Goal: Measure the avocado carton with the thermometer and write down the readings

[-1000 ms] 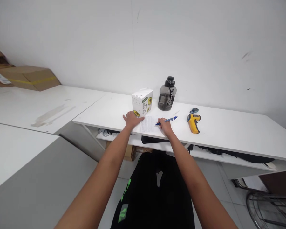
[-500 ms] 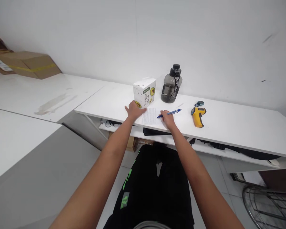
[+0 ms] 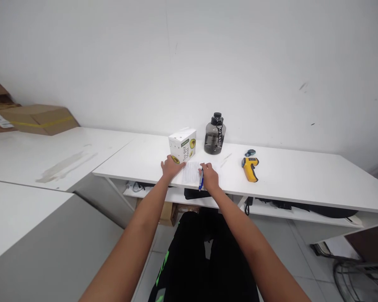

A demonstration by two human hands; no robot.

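Note:
My right hand (image 3: 210, 176) grips a blue pen (image 3: 201, 179), which points toward the table's front edge. Under and beside it lies a sheet of paper (image 3: 191, 172) with fine printed lines. My left hand (image 3: 171, 167) rests at the paper's left side, fingers apart, thumb stretched to the sheet's edge. That hand is against the lower front corner of a white box (image 3: 180, 144) with avocado pictures, partly covering it. Behind the paper stands a dark translucent water bottle (image 3: 213, 136), part filled, with a black cap and strap.
To the right on the white table (image 3: 296, 176) lie a yellow infrared thermometer (image 3: 250, 169) and a small dark teal object (image 3: 250, 153). Cardboard boxes (image 3: 39, 118) stand at the far left. A shelf (image 3: 176, 194) below holds dark items. A metal rack (image 3: 362, 277) is at lower right.
The pen has turned from lying crosswise to pointing toward me, as my right hand shifted over the paper. My left hand stays by the box. The view has tilted up and turned slightly right.

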